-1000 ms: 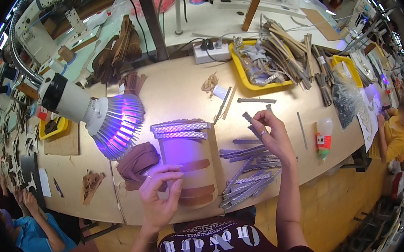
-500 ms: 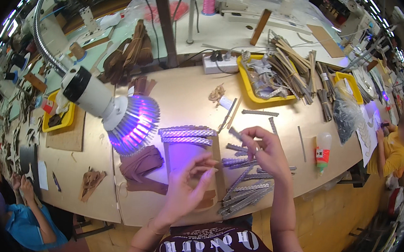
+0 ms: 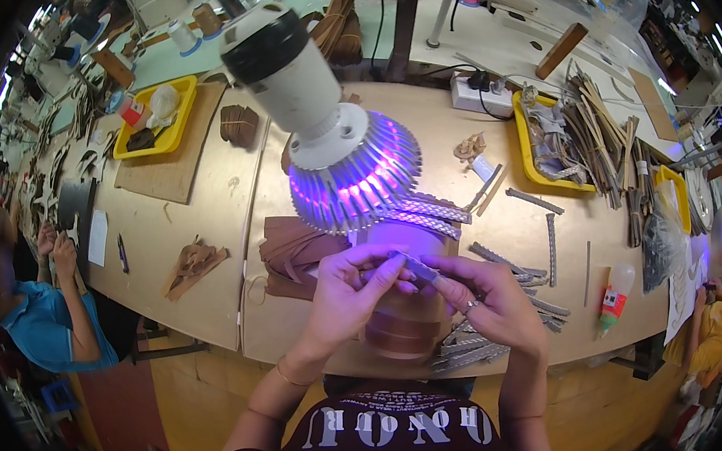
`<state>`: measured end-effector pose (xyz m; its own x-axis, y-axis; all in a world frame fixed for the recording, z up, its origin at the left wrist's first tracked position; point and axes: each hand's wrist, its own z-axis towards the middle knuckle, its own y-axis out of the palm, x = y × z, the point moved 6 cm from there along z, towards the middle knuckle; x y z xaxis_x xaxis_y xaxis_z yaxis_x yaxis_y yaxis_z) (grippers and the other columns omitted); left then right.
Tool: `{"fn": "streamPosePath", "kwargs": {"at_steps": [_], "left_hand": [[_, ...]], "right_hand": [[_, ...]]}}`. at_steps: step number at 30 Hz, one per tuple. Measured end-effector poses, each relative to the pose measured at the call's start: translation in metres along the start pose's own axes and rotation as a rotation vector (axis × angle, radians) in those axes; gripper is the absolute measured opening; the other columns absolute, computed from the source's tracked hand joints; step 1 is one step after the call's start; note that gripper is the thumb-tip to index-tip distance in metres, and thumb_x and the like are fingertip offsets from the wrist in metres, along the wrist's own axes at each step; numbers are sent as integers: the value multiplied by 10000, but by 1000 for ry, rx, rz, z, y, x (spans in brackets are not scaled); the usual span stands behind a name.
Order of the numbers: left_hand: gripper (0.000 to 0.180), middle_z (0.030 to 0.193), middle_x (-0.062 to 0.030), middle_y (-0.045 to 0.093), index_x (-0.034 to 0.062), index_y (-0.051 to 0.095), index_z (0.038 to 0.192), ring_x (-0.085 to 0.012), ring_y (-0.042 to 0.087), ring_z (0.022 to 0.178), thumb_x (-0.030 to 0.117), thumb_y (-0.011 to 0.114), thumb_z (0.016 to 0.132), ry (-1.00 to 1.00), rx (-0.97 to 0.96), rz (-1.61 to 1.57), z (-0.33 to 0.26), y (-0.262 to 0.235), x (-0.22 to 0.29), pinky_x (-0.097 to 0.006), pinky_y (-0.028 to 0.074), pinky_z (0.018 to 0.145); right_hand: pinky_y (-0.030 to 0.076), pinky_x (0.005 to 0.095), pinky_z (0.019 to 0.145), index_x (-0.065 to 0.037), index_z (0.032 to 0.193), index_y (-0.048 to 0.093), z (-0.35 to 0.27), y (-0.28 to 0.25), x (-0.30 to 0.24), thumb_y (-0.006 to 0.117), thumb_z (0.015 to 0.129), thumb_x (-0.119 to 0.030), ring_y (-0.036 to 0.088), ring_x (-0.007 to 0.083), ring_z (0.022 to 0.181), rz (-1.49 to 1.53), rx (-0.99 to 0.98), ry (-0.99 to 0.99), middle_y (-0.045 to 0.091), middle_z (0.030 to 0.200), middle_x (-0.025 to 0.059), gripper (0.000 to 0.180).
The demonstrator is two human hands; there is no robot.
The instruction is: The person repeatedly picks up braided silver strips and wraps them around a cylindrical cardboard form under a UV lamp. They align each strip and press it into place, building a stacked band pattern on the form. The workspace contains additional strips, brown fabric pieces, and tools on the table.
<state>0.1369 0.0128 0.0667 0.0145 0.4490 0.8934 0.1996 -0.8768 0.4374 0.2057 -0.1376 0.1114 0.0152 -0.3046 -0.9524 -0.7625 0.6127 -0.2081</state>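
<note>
Both my hands meet under the lamp's purple light, pinching a short grey strip (image 3: 420,269) between them. My left hand (image 3: 353,293) holds its left end with thumb and fingertips. On the other end is my right hand (image 3: 497,306), a ring on one finger. Beneath them lies a brown and pale panel (image 3: 398,338). Silvery braided strips (image 3: 431,219) lie across the panel's far end, partly behind the lamp. More braided strips (image 3: 475,350) are heaped right of it, partly covered by my right hand. Folded brown strips (image 3: 289,253) lie to the left.
A lamp (image 3: 353,168) on a flexible neck hangs low just beyond my hands. Farther back right stands a yellow tray (image 3: 531,159) beside bundled strips (image 3: 600,131). A glue bottle (image 3: 615,298) is at the right. Other people sit at the far left and right.
My right hand has brought the grey strip left to my left hand, which now also grips it. The view has shifted, so the lamp appears nearer and farther right.
</note>
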Motion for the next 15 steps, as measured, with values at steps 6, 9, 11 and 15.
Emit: {"fn": "streamPosePath", "kwargs": {"at_steps": [6,9,11,15], "left_hand": [[348,1048,-82,639,-49,558,1266,-109,629,902,39,631,938,77,192,121,-14,-42,-13,-238,518,792],[334,1087,-51,622,-16,596,1251,-80,586,919,71,648,932,-2,277,141,-21,-60,-37,-216,494,799],[311,1097,-35,613,0,628,1223,-75,574,909,88,660,926,-180,307,193,-31,-63,-60,-212,487,796],[309,1102,-64,607,22,674,1160,-124,567,935,47,709,854,94,348,336,-38,-51,-63,-247,470,793]], "right_hand": [[466,284,647,-12,1151,681,-1,1,-13,643,929,-90,596,102,722,-490,232,-134,625,766,50,239],[478,270,662,-8,1127,681,-2,4,-10,669,900,-60,604,106,724,-513,267,-50,634,771,54,232],[488,261,677,-1,1109,670,0,14,-6,686,884,-49,609,108,724,-423,265,-23,641,776,58,231],[501,368,622,-38,1065,618,12,29,2,724,857,-184,664,276,677,-436,286,1,672,782,121,275]]}}
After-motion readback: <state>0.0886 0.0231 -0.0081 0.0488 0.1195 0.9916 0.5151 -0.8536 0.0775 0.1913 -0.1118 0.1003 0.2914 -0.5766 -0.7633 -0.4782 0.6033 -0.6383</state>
